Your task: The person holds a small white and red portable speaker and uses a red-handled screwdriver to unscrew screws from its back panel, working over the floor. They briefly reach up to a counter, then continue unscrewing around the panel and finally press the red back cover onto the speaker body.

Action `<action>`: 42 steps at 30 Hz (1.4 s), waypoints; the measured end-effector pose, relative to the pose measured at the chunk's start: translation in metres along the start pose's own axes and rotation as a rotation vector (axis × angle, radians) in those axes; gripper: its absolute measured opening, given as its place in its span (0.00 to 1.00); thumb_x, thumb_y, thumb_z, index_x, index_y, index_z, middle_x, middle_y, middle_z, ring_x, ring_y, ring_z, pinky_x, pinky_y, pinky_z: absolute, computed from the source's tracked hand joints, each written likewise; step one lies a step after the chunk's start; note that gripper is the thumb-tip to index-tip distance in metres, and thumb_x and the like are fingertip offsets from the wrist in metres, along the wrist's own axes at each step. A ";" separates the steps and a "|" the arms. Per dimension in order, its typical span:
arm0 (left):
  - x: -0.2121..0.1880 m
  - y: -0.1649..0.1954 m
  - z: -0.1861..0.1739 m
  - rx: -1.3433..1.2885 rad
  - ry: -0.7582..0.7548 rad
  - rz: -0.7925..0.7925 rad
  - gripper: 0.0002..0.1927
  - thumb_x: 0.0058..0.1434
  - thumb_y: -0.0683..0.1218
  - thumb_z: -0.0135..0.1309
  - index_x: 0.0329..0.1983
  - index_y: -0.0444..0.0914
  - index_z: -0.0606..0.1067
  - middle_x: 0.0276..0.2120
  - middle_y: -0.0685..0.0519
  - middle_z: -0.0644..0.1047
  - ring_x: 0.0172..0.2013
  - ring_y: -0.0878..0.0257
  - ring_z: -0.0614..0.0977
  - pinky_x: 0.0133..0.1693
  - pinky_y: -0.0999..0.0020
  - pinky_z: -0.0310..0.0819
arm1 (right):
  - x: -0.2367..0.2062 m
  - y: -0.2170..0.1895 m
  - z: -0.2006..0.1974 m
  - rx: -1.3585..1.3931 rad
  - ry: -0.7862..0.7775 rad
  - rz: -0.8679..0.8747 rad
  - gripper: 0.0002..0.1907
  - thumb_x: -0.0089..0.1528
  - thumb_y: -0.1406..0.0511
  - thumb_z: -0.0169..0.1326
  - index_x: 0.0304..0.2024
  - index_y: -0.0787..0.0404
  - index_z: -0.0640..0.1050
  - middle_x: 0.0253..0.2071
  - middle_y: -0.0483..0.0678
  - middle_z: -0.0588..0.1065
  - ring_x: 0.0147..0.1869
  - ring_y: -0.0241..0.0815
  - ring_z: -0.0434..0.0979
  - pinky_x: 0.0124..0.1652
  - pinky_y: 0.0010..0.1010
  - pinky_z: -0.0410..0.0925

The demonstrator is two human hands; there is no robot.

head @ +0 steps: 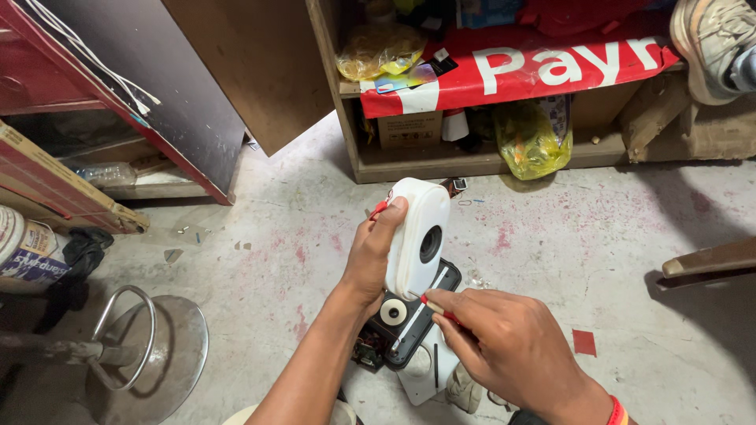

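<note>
The concrete floor (260, 228) carries everything here, stained pink and strewn with small chips and scraps near the wooden shelf unit (346, 118) at its far edge, so any small part that drops could, I judge, be lost among that litter or roll under the shelf. Over the middle of the floor, nearer its close edge, the left hand (372, 256) holds a white rounded plastic housing (417, 236) upright, with a round dark opening in its face; fingers and thumb are curled around its left side, the thumb tip resting near the top. The grip covers only one edge, so the housing could twist or slip if the other hand levers hard. Below it, a black inner assembly (409, 323) with a white roll sits open on a white base piece (421, 378); whether wires join it to the housing I cannot tell, but pulling the shell away sharply might strain something. The right hand (504, 350) is closed in a pinch on a thin red-handled tool (437, 308), likely a small screwdriver, its tip near the housing's lower edge; a slip there could gouge the plastic or jab the left hand.
</note>
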State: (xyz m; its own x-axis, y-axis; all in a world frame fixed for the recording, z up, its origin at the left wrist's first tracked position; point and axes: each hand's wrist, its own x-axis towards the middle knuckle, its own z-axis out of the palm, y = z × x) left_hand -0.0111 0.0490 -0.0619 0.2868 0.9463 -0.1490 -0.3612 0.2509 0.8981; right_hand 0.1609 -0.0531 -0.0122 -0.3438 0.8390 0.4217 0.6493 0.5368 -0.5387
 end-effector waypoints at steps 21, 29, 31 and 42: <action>0.001 0.000 0.000 0.049 0.052 0.083 0.31 0.62 0.65 0.52 0.49 0.33 0.76 0.31 0.51 0.79 0.28 0.67 0.80 0.28 0.71 0.76 | 0.003 -0.003 0.003 0.145 -0.101 0.238 0.14 0.60 0.64 0.58 0.48 0.57 0.83 0.23 0.46 0.81 0.20 0.40 0.81 0.22 0.34 0.70; 0.006 -0.008 -0.004 0.037 0.091 0.046 0.25 0.65 0.61 0.52 0.47 0.34 0.76 0.31 0.53 0.78 0.28 0.69 0.78 0.28 0.72 0.74 | 0.000 0.005 0.012 0.013 -0.093 0.113 0.11 0.62 0.63 0.57 0.45 0.59 0.80 0.22 0.49 0.78 0.22 0.48 0.79 0.24 0.41 0.69; 0.007 -0.009 -0.006 0.056 0.101 0.042 0.24 0.65 0.61 0.52 0.46 0.35 0.77 0.31 0.54 0.77 0.27 0.69 0.77 0.28 0.72 0.74 | -0.002 0.006 0.017 -0.059 -0.068 0.067 0.11 0.62 0.63 0.56 0.44 0.60 0.80 0.22 0.50 0.77 0.24 0.52 0.78 0.24 0.44 0.68; 0.009 -0.016 -0.014 0.176 0.098 0.106 0.23 0.65 0.60 0.54 0.45 0.35 0.78 0.30 0.55 0.77 0.28 0.70 0.76 0.30 0.73 0.72 | -0.012 0.012 0.046 0.167 0.071 0.149 0.10 0.62 0.65 0.58 0.42 0.64 0.81 0.24 0.56 0.78 0.24 0.54 0.78 0.24 0.41 0.69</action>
State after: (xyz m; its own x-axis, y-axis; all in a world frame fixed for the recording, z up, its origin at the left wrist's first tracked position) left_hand -0.0150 0.0564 -0.0838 0.1645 0.9830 -0.0814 -0.2224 0.1174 0.9679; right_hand 0.1416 -0.0527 -0.0566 -0.1996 0.9051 0.3755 0.5663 0.4193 -0.7096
